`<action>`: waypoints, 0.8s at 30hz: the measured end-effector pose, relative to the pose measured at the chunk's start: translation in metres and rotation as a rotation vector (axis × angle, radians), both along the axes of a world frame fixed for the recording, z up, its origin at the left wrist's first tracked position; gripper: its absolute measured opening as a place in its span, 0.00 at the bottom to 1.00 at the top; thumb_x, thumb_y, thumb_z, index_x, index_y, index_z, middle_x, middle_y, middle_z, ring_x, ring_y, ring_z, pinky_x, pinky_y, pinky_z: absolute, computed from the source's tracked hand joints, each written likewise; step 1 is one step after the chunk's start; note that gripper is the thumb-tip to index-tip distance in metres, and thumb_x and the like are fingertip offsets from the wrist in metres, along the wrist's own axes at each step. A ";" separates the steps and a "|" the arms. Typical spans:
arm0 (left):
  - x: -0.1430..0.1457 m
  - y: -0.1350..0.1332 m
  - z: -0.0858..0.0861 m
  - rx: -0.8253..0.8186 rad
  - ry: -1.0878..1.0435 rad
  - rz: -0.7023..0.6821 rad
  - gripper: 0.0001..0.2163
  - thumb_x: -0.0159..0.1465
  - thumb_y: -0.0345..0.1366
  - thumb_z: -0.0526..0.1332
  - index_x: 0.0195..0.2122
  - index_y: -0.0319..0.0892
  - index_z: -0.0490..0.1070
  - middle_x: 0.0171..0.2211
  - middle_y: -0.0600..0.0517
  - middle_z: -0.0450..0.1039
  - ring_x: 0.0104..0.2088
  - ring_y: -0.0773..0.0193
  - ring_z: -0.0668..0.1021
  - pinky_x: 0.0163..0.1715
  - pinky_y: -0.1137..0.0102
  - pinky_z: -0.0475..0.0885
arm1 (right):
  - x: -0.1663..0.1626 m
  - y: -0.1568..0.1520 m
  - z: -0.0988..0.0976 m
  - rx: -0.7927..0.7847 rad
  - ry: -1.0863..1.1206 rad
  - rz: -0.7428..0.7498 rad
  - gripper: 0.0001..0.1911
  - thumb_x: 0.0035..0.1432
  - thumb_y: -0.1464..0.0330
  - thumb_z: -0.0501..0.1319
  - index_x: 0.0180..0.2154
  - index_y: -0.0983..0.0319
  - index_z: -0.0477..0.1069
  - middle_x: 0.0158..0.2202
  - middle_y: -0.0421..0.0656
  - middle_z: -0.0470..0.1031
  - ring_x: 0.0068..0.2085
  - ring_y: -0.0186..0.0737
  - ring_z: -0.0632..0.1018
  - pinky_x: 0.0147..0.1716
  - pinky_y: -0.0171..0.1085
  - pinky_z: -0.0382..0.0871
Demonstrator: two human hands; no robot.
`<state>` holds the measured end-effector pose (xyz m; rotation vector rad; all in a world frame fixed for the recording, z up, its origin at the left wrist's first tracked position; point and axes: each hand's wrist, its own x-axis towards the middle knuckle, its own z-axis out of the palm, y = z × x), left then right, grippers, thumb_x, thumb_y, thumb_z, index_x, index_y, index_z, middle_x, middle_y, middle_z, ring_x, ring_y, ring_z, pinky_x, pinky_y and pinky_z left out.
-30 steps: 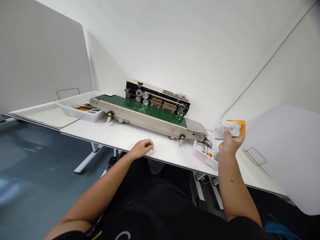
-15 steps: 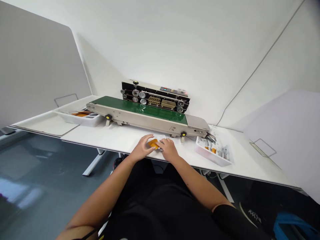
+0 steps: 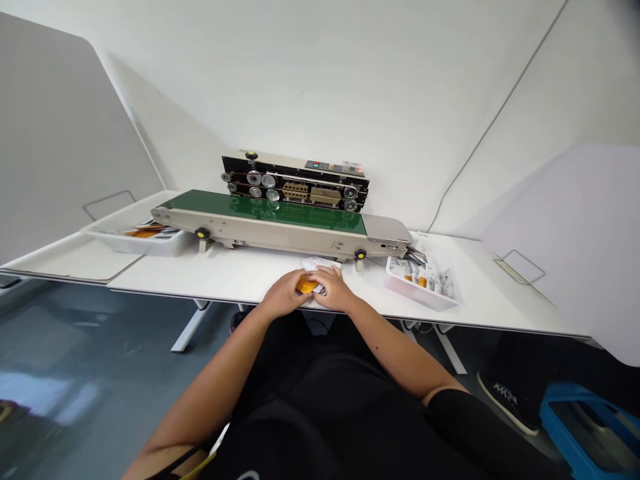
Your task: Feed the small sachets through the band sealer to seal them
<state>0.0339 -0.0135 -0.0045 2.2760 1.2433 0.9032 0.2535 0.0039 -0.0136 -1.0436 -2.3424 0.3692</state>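
An orange and white packet (image 3: 306,285) is between my two hands, just above the white table's front edge. My left hand (image 3: 284,293) is closed on its left side, thumb toward the middle. My right hand (image 3: 334,291) curls around the right side, fingers over the top. Just beyond the fingertips lies a white printed packet or sheet (image 3: 314,263); whether it is joined to the orange one I cannot tell. Behind the hands stands a band sealer (image 3: 295,183) with a green conveyor belt (image 3: 220,202).
A white bin (image 3: 165,247) with flat orange and white packets stands left, partly behind the conveyor's end. At the right, another white bin (image 3: 419,297) holds several filled packets. White dividers flank the table (image 3: 240,273). A blue crate (image 3: 575,427) and a shoe (image 3: 507,400) are on the floor.
My fingers have closed in around the orange packet, and my right hand now wraps over its top. More of the white printed piece shows beyond them. The camera view has shifted slightly.
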 end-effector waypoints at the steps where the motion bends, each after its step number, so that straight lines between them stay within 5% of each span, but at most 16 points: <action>1: 0.000 -0.001 0.001 -0.002 0.009 0.004 0.29 0.61 0.44 0.69 0.63 0.44 0.68 0.63 0.41 0.72 0.61 0.43 0.75 0.61 0.53 0.69 | 0.000 0.000 0.000 -0.003 0.005 0.005 0.24 0.56 0.66 0.65 0.56 0.53 0.75 0.62 0.44 0.74 0.70 0.58 0.63 0.69 0.64 0.37; 7: -0.002 0.000 -0.001 -0.013 -0.038 0.024 0.23 0.62 0.44 0.67 0.57 0.44 0.72 0.57 0.44 0.76 0.56 0.48 0.79 0.57 0.56 0.73 | 0.001 0.002 -0.002 0.050 0.016 0.002 0.24 0.58 0.69 0.62 0.56 0.53 0.76 0.64 0.45 0.73 0.71 0.56 0.61 0.70 0.65 0.34; 16: -0.010 0.009 -0.009 -0.088 -0.366 0.069 0.18 0.65 0.47 0.64 0.51 0.42 0.74 0.52 0.43 0.77 0.53 0.51 0.80 0.57 0.56 0.73 | 0.003 0.007 -0.007 0.089 0.067 -0.076 0.32 0.67 0.57 0.61 0.69 0.54 0.60 0.68 0.50 0.65 0.71 0.57 0.59 0.70 0.61 0.44; 20: -0.015 0.010 -0.009 -0.111 -0.466 0.025 0.20 0.65 0.49 0.65 0.53 0.43 0.74 0.55 0.43 0.76 0.56 0.51 0.78 0.58 0.57 0.73 | 0.004 0.007 -0.005 0.190 0.112 -0.067 0.23 0.70 0.60 0.58 0.64 0.54 0.68 0.66 0.48 0.69 0.68 0.54 0.63 0.69 0.58 0.50; 24: -0.018 0.008 -0.002 -0.205 -0.440 -0.150 0.18 0.68 0.49 0.63 0.52 0.43 0.77 0.52 0.45 0.79 0.54 0.52 0.79 0.59 0.56 0.73 | 0.005 0.006 -0.001 0.260 0.180 0.026 0.13 0.71 0.64 0.58 0.51 0.56 0.77 0.51 0.46 0.80 0.56 0.49 0.73 0.60 0.51 0.63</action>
